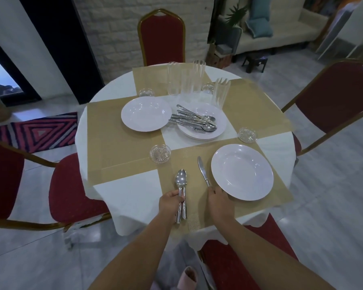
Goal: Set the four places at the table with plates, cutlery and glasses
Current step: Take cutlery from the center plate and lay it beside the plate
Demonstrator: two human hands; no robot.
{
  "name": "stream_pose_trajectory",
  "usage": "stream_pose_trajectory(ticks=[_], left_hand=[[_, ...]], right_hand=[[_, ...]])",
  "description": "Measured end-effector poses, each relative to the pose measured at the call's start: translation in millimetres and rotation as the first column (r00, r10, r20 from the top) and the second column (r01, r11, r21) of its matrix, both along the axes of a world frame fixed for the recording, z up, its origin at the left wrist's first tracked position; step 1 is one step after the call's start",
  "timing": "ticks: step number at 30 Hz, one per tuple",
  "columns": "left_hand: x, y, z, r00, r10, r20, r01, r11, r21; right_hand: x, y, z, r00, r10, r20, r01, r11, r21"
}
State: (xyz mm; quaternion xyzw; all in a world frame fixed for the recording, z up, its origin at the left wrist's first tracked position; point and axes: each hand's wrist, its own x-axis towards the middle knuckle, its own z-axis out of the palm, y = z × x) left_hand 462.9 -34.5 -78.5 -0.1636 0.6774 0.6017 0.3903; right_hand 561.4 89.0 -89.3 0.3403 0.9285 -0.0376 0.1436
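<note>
So the left hand (171, 203) was closed around a small bundle of cutlery (181, 193), a spoon bowl on top with a couple more handles under it, lying on the near placemat (177, 164) at about 6 o'clock on the table. The right hand (219, 198) was just beside it, fingertips on the handle end of a table knife (203, 170) that lay flat, blade pointing to 12, touching or nearly touching the rim of the near dinner plate (242, 172). Couldn't tell if it was pinching the handle or just nudging it.

Progress-wise I'd call it early. The near place had its plate and knife, and the spoon bundle was still in hand. Another plate (146, 113) sat on the 9 o'clock placemat with no cutlery. The remaining plates (205, 135) were stacked in the middle with the loose cutlery pile (194, 120) on top, so the 12 and 3 o'clock places had no plates yet.

The tall glasses (186, 79) were bunched up toward 12 o'clock, none at a place. Small cut-glass coasters sat out, one (160, 153) at about 7 o'clock from centre and one (247, 135) at 4 o'clock, with two more up near the glasses.

Left to do by my guess: two plates, most of the cutlery, all the glasses.
</note>
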Motion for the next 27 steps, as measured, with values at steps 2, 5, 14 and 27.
stream_pose_trajectory(ticks=[2,5,14,27], left_hand=[[1,1,0,1.0,-0.004,-0.002,0.004,1.0,0.003],[1,1,0,1.0,-0.003,0.004,0.002,1.0,0.004],[2,-3,1,1.0,-0.002,0.022,0.002,1.0,0.0],[4,-5,2,1.0,-0.022,-0.007,0.022,0.999,-0.026]], right_hand=[[2,1,-1,1.0,0.002,0.0,-0.002,1.0,0.007],[6,2,-4,1.0,0.011,-0.005,-0.011,1.0,0.019],[10,3,-2,1.0,0.026,-0.007,-0.026,1.0,0.018],[12,4,1,0.998,0.058,-0.016,-0.058,0.998,0.031]])
